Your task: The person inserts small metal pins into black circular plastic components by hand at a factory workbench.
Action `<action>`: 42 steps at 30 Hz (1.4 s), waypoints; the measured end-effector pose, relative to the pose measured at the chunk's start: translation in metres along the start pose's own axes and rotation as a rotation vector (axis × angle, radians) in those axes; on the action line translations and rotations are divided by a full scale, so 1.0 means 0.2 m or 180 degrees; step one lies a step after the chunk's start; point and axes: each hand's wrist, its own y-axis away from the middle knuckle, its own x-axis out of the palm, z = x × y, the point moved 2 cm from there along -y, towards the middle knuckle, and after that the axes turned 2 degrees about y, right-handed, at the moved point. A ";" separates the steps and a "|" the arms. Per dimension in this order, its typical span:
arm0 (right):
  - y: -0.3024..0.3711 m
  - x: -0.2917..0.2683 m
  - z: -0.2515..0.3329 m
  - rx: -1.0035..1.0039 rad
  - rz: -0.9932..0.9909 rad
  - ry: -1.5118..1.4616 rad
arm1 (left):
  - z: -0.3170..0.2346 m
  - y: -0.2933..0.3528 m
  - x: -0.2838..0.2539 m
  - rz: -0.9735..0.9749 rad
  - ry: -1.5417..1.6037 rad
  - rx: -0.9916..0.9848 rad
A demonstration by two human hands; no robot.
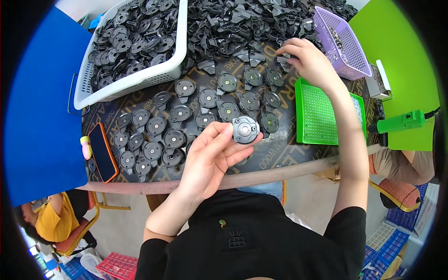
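Note:
My left hand [207,156] holds up a round dark-grey plastic part [245,129] with a metal centre and small holes, pinched between thumb and fingers. My right hand [303,58] is stretched out to the far right of the table. Its fingers and thumb are bent around a small curved black plastic piece [283,64] at the edge of the loose pile [233,23]. Whether that piece is lifted off the table, I cannot tell. Between my hands, several round parts with tabs [228,111] lie in rough rows on the dark printed table.
A white basket [183,42] full of black discs stands far left. At the right are a purple basket [347,70] with small metal pieces, a green perforated tray [315,114] under my right forearm and a green power screwdriver [401,122]. An orange-edged phone [103,154] lies left.

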 end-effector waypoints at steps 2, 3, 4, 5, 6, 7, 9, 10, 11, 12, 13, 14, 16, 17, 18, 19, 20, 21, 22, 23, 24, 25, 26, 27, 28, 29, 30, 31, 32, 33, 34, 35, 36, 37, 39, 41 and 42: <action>-0.07 0.07 -0.02 -0.0322 0.0625 0.0097 | 0.00 0.00 -0.01 -0.0041 -0.0020 0.0051; -0.08 0.09 -0.03 -0.0225 0.0728 0.0094 | 0.00 0.01 -0.01 -0.0048 -0.0039 0.0036; -0.09 0.11 -0.02 -0.0127 0.0838 0.0097 | 0.00 0.01 -0.01 -0.0053 -0.0050 0.0019; -0.10 0.09 -0.02 -0.0105 0.0847 0.0066 | 0.00 0.01 -0.02 -0.0064 -0.0043 0.0027; -0.10 0.09 -0.02 -0.0117 0.0851 0.0064 | -0.01 0.02 -0.02 -0.0046 -0.0037 0.0019; -0.09 0.10 -0.04 0.0018 0.0797 0.0197 | -0.01 0.02 -0.02 -0.0027 -0.0033 0.0010; -0.07 0.14 -0.10 0.0180 0.0700 0.0182 | -0.01 0.02 -0.01 -0.0030 -0.0017 0.0004; -0.07 0.14 -0.12 0.0406 0.0743 -0.0004 | -0.02 0.02 -0.01 -0.0028 -0.0003 -0.0006; -0.06 0.13 -0.14 0.0636 0.0785 -0.0189 | -0.02 0.02 -0.01 -0.0029 0.0003 -0.0006; -0.07 0.13 -0.19 0.1017 0.1060 -0.0272 | -0.02 0.01 -0.01 -0.0083 0.0102 -0.0049; -0.06 0.10 -0.19 0.0865 0.1074 -0.0347 | -0.02 0.01 -0.01 -0.0145 0.0200 -0.0088; -0.05 0.06 -0.18 0.0704 0.1089 -0.0423 | -0.03 0.01 -0.02 -0.0158 0.0206 -0.0079; -0.03 0.02 -0.16 0.0179 0.1265 -0.0835 | -0.03 0.01 -0.04 -0.0122 0.0363 -0.0192; -0.01 0.02 -0.17 -0.0170 0.1288 -0.0980 | -0.03 0.00 -0.05 -0.0121 0.0366 -0.0190; 0.00 0.01 -0.18 -0.0019 0.1374 -0.0858 | -0.03 -0.01 -0.05 -0.0025 0.0577 -0.0307; 0.01 0.02 -0.17 -0.0020 0.1376 -0.0862 | -0.03 -0.01 -0.06 0.0067 0.0786 -0.0428; 0.01 0.02 -0.18 0.0025 0.1309 -0.0890 | -0.03 -0.01 -0.06 0.0062 0.0786 -0.0429; 0.02 0.03 -0.18 0.0069 0.1241 -0.0919 | -0.04 -0.01 -0.06 0.0074 0.0832 -0.0416; 0.01 0.03 -0.18 0.0070 0.1242 -0.0922 | -0.04 -0.01 -0.06 0.0090 0.0878 -0.0404; 0.00 0.04 -0.20 0.0248 0.1215 -0.0867 | -0.05 -0.01 -0.05 0.0088 0.0878 -0.0406; -0.01 0.04 -0.21 0.0427 0.1188 -0.0811 | -0.05 -0.01 -0.05 0.0139 0.0937 -0.0424; 0.00 0.04 -0.19 0.0505 0.0977 -0.0582 | -0.05 -0.01 -0.04 0.0187 0.0997 -0.0437; -0.01 0.05 -0.19 0.0500 0.0978 -0.0588 | -0.06 -0.01 -0.04 0.0180 0.0997 -0.0434; -0.01 0.07 -0.21 0.0697 0.1019 -0.0496 | -0.06 -0.01 -0.04 0.0221 0.1033 -0.0463; -0.02 0.08 -0.22 0.0892 0.1059 -0.0403 | -0.07 -0.01 -0.03 0.0262 0.1069 -0.0490; -0.01 0.09 -0.22 0.0889 0.1060 -0.0406 | -0.07 -0.01 -0.03 0.0258 0.1069 -0.0488; 0.00 0.09 -0.22 0.0709 0.0837 -0.0605 | -0.08 -0.01 -0.03 0.0286 0.1140 -0.0506; 0.00 0.09 -0.21 0.0525 0.0617 -0.0803 | -0.08 0.00 -0.03 0.0311 0.1214 -0.0522; 0.01 0.09 -0.21 0.0523 0.0621 -0.0807 | -0.09 0.00 -0.03 0.0306 0.1217 -0.0521; 0.02 0.08 -0.20 0.0260 0.0752 -0.0794 | -0.09 0.00 -0.03 0.0334 0.1250 -0.0521; 0.03 0.07 -0.18 -0.0006 0.0878 -0.0780 | -0.09 0.00 -0.03 0.0361 0.1280 -0.0518; 0.03 0.05 -0.17 0.0165 0.1101 -0.0758 | -0.09 0.00 -0.04 0.0357 0.1280 -0.0515; 0.02 0.06 -0.17 0.0161 0.1101 -0.0762 | -0.09 -0.01 -0.05 0.0506 0.1521 -0.0516; 0.02 0.06 -0.18 0.0210 0.1131 -0.0753 | -0.09 -0.01 -0.05 0.0660 0.1762 -0.0520; 0.01 0.07 -0.18 0.0257 0.1161 -0.0745 | -0.09 -0.01 -0.04 0.0695 0.1815 -0.0539; 0.00 0.06 -0.17 0.0235 0.1140 -0.0729 | -0.10 -0.01 -0.04 0.0729 0.1872 -0.0566; 0.00 0.06 -0.16 0.0238 0.1142 -0.0730 | -0.10 -0.01 -0.04 0.0721 0.1868 -0.0591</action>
